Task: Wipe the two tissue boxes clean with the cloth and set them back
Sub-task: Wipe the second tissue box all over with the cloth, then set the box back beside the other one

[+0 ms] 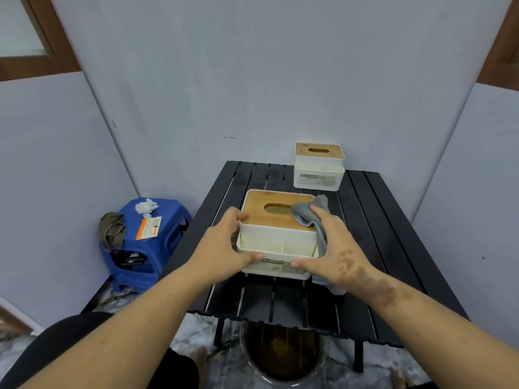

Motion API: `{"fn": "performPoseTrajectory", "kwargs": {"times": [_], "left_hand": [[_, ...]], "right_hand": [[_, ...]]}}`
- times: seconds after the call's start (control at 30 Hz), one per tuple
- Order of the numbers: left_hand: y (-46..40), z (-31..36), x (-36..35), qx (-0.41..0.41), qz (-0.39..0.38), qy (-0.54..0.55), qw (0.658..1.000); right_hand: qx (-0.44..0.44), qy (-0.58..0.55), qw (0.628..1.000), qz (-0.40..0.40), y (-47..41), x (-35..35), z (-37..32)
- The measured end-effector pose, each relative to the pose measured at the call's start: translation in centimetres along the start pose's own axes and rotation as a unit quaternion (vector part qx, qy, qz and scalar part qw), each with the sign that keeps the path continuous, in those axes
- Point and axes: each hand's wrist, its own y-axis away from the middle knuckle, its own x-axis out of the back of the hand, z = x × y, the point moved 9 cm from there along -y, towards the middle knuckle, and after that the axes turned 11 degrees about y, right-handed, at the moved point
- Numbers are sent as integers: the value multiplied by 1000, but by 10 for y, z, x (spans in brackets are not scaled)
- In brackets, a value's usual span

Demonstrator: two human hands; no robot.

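Near tissue box (pixel 276 234): sits between the two hands on the black slatted table (pixel 393 248), white body with a bamboo lid and oval slot; held from both sides, likely so it stays put or can be turned while wiped.
Left hand (pixel 224 245): fingers curl round the box's left side, thumb on the front lower edge, bracing it.
Right hand (pixel 334 248): grips the right side with the cloth trapped under the palm, thumb on the front.
Grey cloth (pixel 311 210): bunched over the lid's right corner and hanging down the side beneath the right hand, so it is ready to wipe.
Far tissue box (pixel 319 167): beyond the right hand at the table's back edge, well apart, untouched.
Blue stool (pixel 151 242): left of the left hand, off the table, carrying crumpled tissue, a packet and a rag.
Basin (pixel 283 357): on the floor under the table's near edge, holding dark water.
Stage: judged mid-way on the first box.
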Motion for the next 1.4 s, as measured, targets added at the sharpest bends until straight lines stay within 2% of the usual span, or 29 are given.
{"fn": "performPoseTrajectory", "kwargs": {"times": [0.2,0.33,0.53,0.7,1.17,1.33,1.4], "left_hand": [[-66,8,50,-9,35,1,999],[-128,-15,79,12,57,14,998],[-213,-76,90,65,75,156,983],[-268,-109,84,71,87,190,975],[-312,-130,62,34,112,124,985],[-310,-126,64,46,105,98,989],[-307,-120,65,55,96,79,991]], "right_hand": [[35,-24,998,45,-75,19,-33],[41,-21,998,50,-151,10,-38],[23,-20,998,51,-256,-21,-19],[-16,-20,998,56,-311,-33,4],[-77,0,995,69,-356,-41,36],[-105,81,989,62,-347,-37,29],[-81,78,991,71,-339,-32,27]]}}
